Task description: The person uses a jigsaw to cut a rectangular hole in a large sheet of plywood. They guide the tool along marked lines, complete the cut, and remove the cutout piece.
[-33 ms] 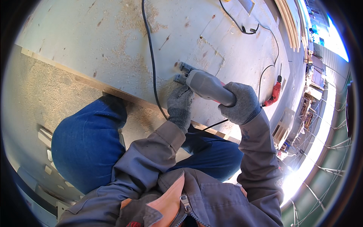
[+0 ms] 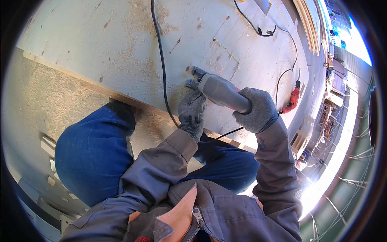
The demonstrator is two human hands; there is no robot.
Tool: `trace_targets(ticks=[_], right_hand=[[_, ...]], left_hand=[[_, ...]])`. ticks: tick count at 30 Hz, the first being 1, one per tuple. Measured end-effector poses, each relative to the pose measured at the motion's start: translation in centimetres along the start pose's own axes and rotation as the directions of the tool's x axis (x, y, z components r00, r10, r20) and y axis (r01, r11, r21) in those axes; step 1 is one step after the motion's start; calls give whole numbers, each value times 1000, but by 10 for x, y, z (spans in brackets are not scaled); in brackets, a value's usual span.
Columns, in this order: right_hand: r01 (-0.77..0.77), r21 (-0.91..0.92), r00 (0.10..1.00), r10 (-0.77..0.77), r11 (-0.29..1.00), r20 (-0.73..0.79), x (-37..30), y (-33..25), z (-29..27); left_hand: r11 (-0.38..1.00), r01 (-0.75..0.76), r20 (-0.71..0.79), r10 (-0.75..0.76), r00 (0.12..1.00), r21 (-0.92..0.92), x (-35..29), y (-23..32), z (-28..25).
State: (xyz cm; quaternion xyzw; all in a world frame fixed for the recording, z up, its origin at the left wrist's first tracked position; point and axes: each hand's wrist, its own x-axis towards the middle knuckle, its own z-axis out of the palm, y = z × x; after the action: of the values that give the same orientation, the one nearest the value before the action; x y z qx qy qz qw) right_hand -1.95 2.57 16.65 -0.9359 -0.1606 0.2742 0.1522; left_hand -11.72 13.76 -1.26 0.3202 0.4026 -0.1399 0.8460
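Observation:
A grey jigsaw with a flat metal shoe rests on a wide pale plywood panel. My right hand, in a grey knit glove, is wrapped round the rear of the jigsaw's body. Closed against the tool's front, beside the shoe, is my left hand, gloved the same way; its fingertips are partly hidden. The blade is not visible. Sawdust lies scattered over the panel, and a thin cut line runs across it beyond the jigsaw.
A black cord crosses the panel left of the jigsaw. To the right lies a red drill with its own cord. Stacked wood strips stand at the far right. My knee is close to the panel's near edge.

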Motion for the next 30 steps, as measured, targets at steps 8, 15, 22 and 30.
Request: trace_targets(ticks=[8, 15, 22, 30], right_hand=[[-16, 9, 1000, 16, 1000, 10, 2, -1, -1], [-50, -10, 998, 50, 999, 41, 2, -4, -4], [-67, 9, 997, 66, 998, 45, 3, -2, -5], [-63, -1, 997, 63, 998, 54, 4, -4, -7]], left_hand=[[995, 72, -13, -73, 997, -68, -2, 6, 0], [994, 43, -3, -43, 999, -103, 1, -3, -3], [995, 43, -9, -43, 999, -88, -4, 8, 1], [999, 27, 12, -28, 1000, 37, 1, 3, -3]])
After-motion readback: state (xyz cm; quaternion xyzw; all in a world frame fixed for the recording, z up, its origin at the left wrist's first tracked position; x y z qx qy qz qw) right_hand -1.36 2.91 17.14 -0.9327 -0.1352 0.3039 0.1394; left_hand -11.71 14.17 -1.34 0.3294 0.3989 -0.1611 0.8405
